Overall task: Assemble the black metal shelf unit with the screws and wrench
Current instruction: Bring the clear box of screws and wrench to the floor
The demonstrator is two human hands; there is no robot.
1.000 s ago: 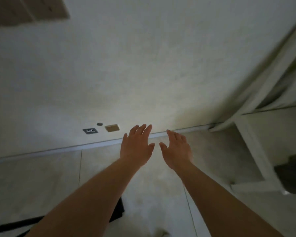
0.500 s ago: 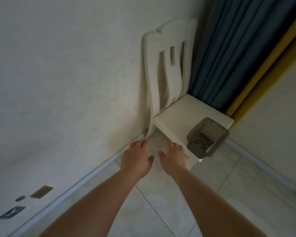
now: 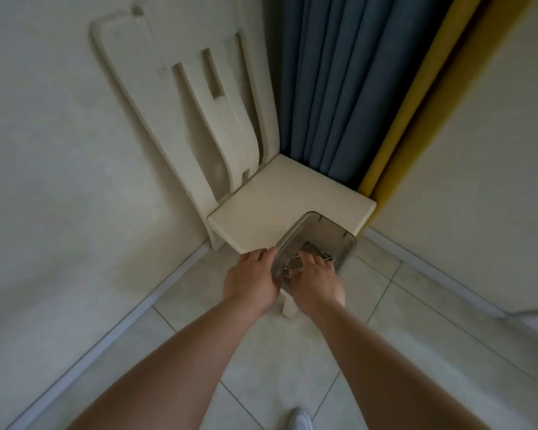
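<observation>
Surroundings: we see a cream chair (image 3: 261, 209) in the corner, blue curtain (image 3: 333, 88) behind, pale tiled floor (image 3: 199, 308) below.
Container: grey translucent bin (image 3: 316, 240) on the seat's front corner, mouth up and tipped towards us.
Screws: small metal pieces (image 3: 319, 252) inside; their direction is too blurred to tell.
Left hand (image 3: 250, 279): fingers on the bin's near-left rim.
Right hand (image 3: 316, 282): fingers dipped inside; whether they grip anything, we cannot tell.
In the way: both hands cover the bin's near edge.

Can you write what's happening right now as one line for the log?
step: fetch screws | left hand: on bin rim | right hand: reaching inside | clear bin: on white chair seat corner | metal hardware: in bin
</observation>
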